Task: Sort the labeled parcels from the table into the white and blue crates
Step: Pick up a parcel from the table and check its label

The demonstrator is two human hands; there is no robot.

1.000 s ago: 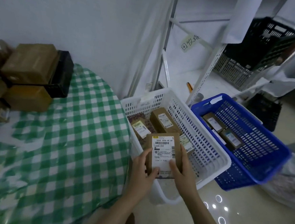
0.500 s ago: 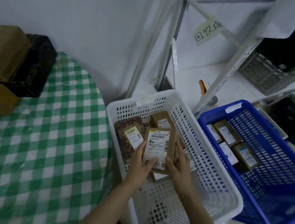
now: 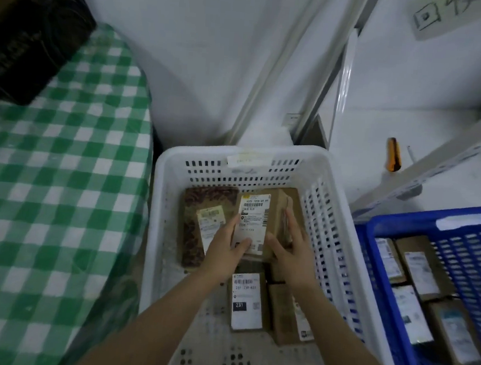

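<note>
Brown cardboard fills the far end of the white crate (image 3: 177,160), where a person's two hands hold a brown parcel (image 3: 255,212) label-up above the crate's far right corner. The left hand (image 3: 222,253) grips the parcel's near left corner, thumb laid across the white shipping label and fingers along the edge. The right hand (image 3: 294,255) clasps the right side, fingers running up the edge and thumb on the top face. Whether the parcel already rests on the box beneath it cannot be told. Just to its left lies a dark patterned parcel (image 3: 203,196) with a yellowish label, partly covered by the left hand. Nearer the camera, between the forearms, sit a parcel marked 231 (image 3: 245,301) and, touching its right side, another brown box (image 3: 283,315). The blue crate (image 3: 403,221) stands just to the right of the white one and holds several labelled boxes (image 3: 419,265) packed side by side. To the left, the bench (image 3: 59,197) wears a green-and-white checked cloth, with a black box (image 3: 28,41) at its far corner. An orange-and-black tool (image 3: 394,155) lies on a white shelf beyond the crates.
</note>
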